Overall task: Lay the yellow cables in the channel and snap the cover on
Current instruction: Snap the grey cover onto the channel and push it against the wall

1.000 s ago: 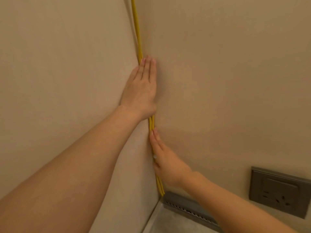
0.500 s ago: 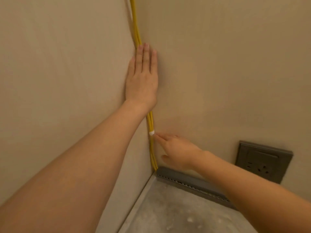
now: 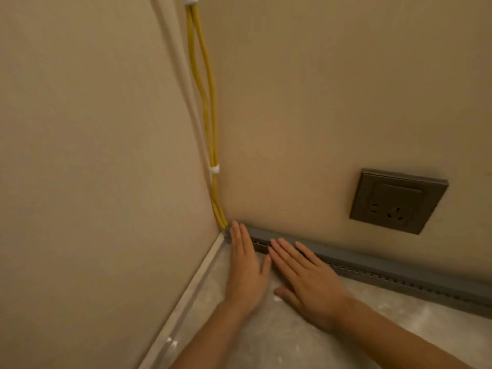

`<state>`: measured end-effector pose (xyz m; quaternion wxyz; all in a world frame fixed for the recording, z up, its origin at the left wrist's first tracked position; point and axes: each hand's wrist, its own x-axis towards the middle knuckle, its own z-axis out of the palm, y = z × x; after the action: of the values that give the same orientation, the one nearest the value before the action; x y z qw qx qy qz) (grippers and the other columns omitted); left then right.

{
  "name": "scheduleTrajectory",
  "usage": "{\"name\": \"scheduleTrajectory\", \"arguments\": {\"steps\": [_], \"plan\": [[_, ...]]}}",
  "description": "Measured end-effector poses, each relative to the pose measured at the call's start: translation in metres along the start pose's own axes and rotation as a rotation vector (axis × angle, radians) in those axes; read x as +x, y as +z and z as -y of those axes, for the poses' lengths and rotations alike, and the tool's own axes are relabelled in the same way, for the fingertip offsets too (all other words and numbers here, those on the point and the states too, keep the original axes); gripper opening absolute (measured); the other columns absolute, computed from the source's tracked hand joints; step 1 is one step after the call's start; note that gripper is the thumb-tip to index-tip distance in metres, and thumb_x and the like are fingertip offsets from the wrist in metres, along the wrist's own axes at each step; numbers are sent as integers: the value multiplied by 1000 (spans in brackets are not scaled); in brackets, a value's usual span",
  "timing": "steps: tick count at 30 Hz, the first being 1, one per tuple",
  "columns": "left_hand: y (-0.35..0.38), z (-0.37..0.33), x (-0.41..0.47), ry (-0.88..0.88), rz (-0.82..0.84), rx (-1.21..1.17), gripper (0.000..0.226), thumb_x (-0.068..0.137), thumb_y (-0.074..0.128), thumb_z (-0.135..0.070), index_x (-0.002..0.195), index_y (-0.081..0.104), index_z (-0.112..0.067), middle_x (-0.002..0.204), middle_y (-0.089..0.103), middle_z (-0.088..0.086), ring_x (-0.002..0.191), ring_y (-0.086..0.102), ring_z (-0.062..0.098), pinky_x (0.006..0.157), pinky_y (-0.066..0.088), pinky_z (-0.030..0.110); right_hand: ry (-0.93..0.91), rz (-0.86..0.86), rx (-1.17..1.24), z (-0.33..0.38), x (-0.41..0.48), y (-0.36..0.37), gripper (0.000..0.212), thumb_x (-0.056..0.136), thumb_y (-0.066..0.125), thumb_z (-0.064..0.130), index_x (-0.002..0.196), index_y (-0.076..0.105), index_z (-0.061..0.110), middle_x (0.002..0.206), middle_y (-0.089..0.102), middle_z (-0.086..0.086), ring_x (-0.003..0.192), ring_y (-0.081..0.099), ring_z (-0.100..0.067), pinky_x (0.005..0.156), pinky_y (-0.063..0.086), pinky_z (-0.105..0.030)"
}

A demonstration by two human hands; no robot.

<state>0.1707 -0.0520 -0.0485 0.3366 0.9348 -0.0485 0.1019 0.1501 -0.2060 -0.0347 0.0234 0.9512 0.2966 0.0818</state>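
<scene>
Two yellow cables (image 3: 205, 102) run down the wall corner, bound by a white clip (image 3: 214, 169), and end at the corner by the floor. A grey slotted channel (image 3: 372, 267) lies along the base of the right wall. My left hand (image 3: 246, 267) lies flat, fingers together, with its fingertips on the channel's corner end just below the cables. My right hand (image 3: 306, 278) is flat beside it, fingers spread over the channel's front. Neither hand holds anything. The channel's inside is hidden from here.
A grey wall socket (image 3: 396, 201) sits on the right wall above the channel. A pale strip (image 3: 186, 296) runs along the base of the left wall. The floor (image 3: 359, 320) is grey concrete with white specks.
Both hands left the cables in the corner and came down to the floor, now flat at the channel's corner end. The view tilted down, showing more floor and a second clip above.
</scene>
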Motion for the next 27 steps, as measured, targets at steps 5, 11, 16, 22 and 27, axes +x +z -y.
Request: {"name": "scheduleTrajectory", "arguments": {"steps": [5,11,16,22,27], "plan": [[12,8,9,37,0,-34,85,95,45,-30,136,-28,-16,139,-41,-8,129,-38,7,109,-11,18,-9,-18,-1,-8,4,4,67,91,27,57,141,37,13,148,34,-2,138,25,-14,109,13,-31],[6,6,9,27,38,-16,89,93,52,-30,143,-19,-12,142,-37,-6,133,-32,9,110,-9,20,-33,-24,12,-11,5,3,70,90,27,58,143,30,13,150,25,-2,140,18,-15,110,6,-30],[7,-31,-2,-366,-42,-686,79,93,51,-9,148,-5,-15,157,4,1,143,12,12,114,14,25,-97,-19,285,-18,10,6,66,93,42,33,148,8,23,152,-2,11,139,-14,-2,109,-18,-15],[20,-65,2,-591,13,-1299,71,93,48,-7,149,3,-10,146,35,19,131,40,25,108,31,31,185,-299,705,-20,-3,-21,52,74,46,-10,119,61,10,124,62,-6,116,55,-14,99,36,-17],[22,-68,11,-656,81,-1157,76,85,58,-17,144,15,3,148,20,31,134,29,40,114,24,43,708,-312,1093,-10,-42,-17,21,85,55,1,93,67,17,83,70,4,79,64,-9,74,48,-16]]}}
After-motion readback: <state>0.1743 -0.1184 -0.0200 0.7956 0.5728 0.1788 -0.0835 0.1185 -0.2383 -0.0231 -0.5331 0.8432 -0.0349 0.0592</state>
